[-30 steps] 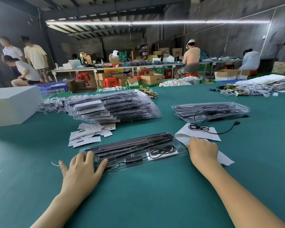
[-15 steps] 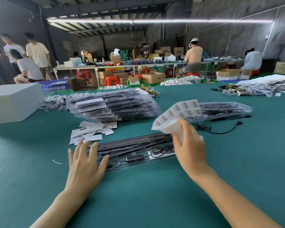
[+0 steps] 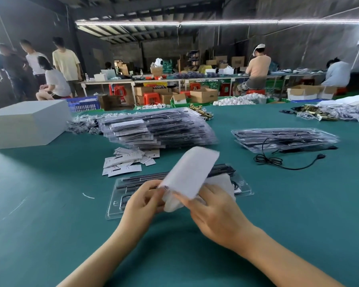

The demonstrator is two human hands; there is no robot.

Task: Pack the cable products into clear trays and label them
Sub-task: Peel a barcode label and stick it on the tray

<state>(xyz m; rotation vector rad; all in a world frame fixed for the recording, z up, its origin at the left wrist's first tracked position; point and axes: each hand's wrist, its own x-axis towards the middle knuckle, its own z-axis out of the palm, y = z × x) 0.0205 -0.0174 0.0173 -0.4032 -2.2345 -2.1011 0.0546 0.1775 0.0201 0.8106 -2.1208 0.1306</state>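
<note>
Seen from the head view, both hands are raised just above the near middle of the green-covered table [image 3: 288, 214]. The left hand [image 3: 142, 203] is curled, its fingertips pinching the near left corner of a blurred white sheet of labels [image 3: 192, 172]. The right hand [image 3: 217, 212] grips the same sheet from the right, thumb laid across its near edge and fingers curled beneath. The sheet is tilted up and away from the hands, and its print is lost to motion blur.

Directly beneath the hands, a clear plastic tray holding long black cable parts [image 3: 133, 183] is laid flat on the table, its right end showing past the sheet. Just beyond its far left corner, a loose scatter of small white printed cards [image 3: 129, 160] is spread. Behind the cards, a tall slanting stack of filled clear trays [image 3: 158, 129] is piled. To the far right, a lower stack of clear trays [image 3: 284, 138] is set, and a loose black cable with a plug [image 3: 288, 162] is coiled just in front of it. A plain white box [image 3: 27, 123] is placed at the far left.

Across the room, several people are gathered at the left, and two more are seated at a long bench among cardboard boxes.
</note>
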